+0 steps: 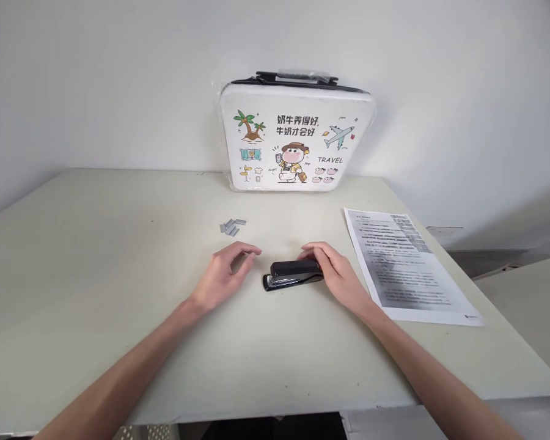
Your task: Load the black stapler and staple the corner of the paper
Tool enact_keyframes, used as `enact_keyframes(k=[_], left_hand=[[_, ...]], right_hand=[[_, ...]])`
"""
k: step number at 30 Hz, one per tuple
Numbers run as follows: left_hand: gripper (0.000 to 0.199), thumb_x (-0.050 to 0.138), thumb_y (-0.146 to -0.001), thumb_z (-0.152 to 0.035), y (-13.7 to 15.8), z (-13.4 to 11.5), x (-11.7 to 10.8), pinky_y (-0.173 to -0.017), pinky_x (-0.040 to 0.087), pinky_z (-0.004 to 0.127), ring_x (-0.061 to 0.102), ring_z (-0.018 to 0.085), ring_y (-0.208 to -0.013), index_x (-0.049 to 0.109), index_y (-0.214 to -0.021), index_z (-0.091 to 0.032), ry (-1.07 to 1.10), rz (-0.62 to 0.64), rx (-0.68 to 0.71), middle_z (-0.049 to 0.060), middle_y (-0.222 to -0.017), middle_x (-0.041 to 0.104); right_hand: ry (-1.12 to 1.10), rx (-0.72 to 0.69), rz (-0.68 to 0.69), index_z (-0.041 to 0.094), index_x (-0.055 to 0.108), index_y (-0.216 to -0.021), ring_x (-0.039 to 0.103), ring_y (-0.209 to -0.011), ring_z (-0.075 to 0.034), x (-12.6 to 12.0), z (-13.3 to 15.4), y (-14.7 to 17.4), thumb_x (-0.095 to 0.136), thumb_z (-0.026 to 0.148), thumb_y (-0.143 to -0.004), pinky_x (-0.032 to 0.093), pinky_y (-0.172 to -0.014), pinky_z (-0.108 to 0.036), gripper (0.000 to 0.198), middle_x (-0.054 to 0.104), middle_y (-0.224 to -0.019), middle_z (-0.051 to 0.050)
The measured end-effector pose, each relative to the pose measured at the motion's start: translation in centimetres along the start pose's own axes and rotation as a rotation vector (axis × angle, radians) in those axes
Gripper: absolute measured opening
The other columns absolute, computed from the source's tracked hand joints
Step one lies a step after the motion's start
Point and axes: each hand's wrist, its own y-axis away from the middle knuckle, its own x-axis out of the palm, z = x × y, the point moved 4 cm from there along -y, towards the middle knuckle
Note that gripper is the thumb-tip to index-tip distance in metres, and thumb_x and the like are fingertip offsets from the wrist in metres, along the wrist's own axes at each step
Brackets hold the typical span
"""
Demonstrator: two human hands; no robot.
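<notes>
Head view shows the right hand (337, 275) gripping the rear of a black stapler (289, 274) on the desk (96, 244), the left hand (223, 275) loosely open, empty, just beside it.

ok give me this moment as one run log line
right hand: on black stapler | left hand: open, beside it, empty | staples: loose, behind | printed sheet: right

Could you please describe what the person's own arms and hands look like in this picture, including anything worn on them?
Both forearms are bare as far as the frame shows, with no sleeve visible. The left hand and the right hand wear no gloves, and no rings, watch or bracelets can be seen. No markings or bandages show on either arm.
</notes>
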Motion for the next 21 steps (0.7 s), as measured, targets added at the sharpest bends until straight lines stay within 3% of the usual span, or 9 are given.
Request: enact_keyframes(k=[7,11,15,18,21], left_hand=[[0.029,0.056,-0.103,-0.046,0.0,0.3,-1.2,-0.079,0.053,0.033,0.069,0.026,-0.107,0.072,-0.105,-0.023,0.149,-0.192,-0.123,0.007,-0.109,0.076],[0.026,0.056,-0.104,-0.044,-0.1,0.5,-2.0,-0.09,0.051,0.037,0.067,0.027,-0.111,0.07,-0.106,-0.023,0.245,-0.279,-0.185,0.008,-0.106,0.076],[0.028,0.06,-0.102,-0.046,-0.2,0.4,-1.6,-0.101,0.049,0.04,0.068,0.025,-0.107,0.07,-0.103,-0.021,0.398,-0.219,-0.208,0.009,-0.106,0.074],[0.039,0.063,-0.1,-0.056,-0.2,0.3,-0.6,-0.107,0.048,0.043,0.067,0.028,-0.116,0.071,-0.104,-0.018,0.608,-0.139,-0.238,0.011,-0.113,0.073],[0.046,0.061,-0.101,-0.059,0.0,0.7,0.7,-0.114,0.044,0.045,0.064,0.03,-0.125,0.071,-0.112,-0.016,0.947,-0.048,-0.367,0.015,-0.127,0.071]], right_hand=[[-0.003,0.012,-0.026,0.027,0.058,-0.121,0.07,-0.106,-0.023,0.4,-1.0,0.1,0.035,0.054,-0.111,0.051,-0.1,-0.041,0.038,0.076,-0.115,-0.007],[0.072,0.002,0.031,0.027,0.064,-0.116,0.069,-0.109,-0.024,0.3,-0.3,0.3,0.042,0.051,-0.109,0.051,-0.099,-0.041,0.033,0.075,-0.114,-0.005],[0.236,-0.094,0.172,0.027,0.069,-0.107,0.07,-0.095,-0.024,0.7,0.3,0.6,0.077,0.043,-0.09,0.054,-0.082,-0.037,0.025,0.075,-0.105,-0.003],[0.27,-0.221,0.08,0.026,0.07,-0.103,0.07,-0.087,-0.022,0.6,1.0,0.8,0.079,0.034,-0.09,0.055,-0.075,-0.035,0.017,0.075,-0.099,-0.003],[0.281,-0.454,-0.081,0.027,0.07,-0.107,0.07,-0.097,-0.024,0.6,2.3,1.2,0.073,0.022,-0.094,0.058,-0.078,-0.038,0.014,0.075,-0.104,-0.006]])
